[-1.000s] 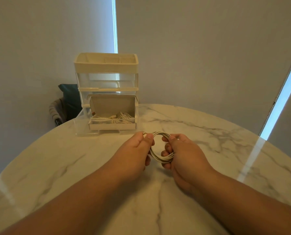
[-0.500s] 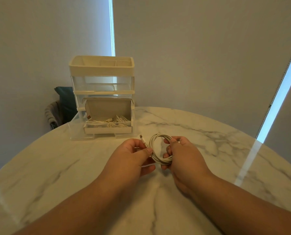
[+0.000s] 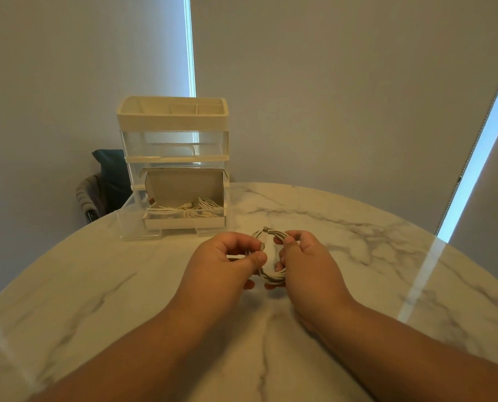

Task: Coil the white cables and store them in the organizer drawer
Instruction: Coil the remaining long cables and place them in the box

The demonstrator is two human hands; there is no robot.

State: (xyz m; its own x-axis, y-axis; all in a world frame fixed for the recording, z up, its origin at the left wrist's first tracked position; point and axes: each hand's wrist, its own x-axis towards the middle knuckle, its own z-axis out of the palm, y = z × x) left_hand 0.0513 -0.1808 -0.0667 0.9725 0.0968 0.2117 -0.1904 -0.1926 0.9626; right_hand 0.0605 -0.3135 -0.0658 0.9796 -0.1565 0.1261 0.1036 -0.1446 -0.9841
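A coiled white cable (image 3: 273,275) hangs just above the marble table between my two hands. My right hand (image 3: 305,259) grips the coil's right side, fingers curled round the loops. My left hand (image 3: 227,256) pinches the cable's loose end by the coil's left side, and a plug tip sticks up at the top of the coil. Behind the hands stands the clear organizer (image 3: 173,166) with its lower drawer (image 3: 184,223) pulled open. Other white cables (image 3: 194,210) lie inside that drawer.
The round marble table (image 3: 96,285) spreads out on all sides of my arms. A dark chair with a grey cloth (image 3: 102,187) stands behind the table at the left. Window blinds fill the background.
The coil has stayed between my hands. My left hand has shifted its fingers along the cable's loose end, and the plug tip now sticks up at the coil's top.
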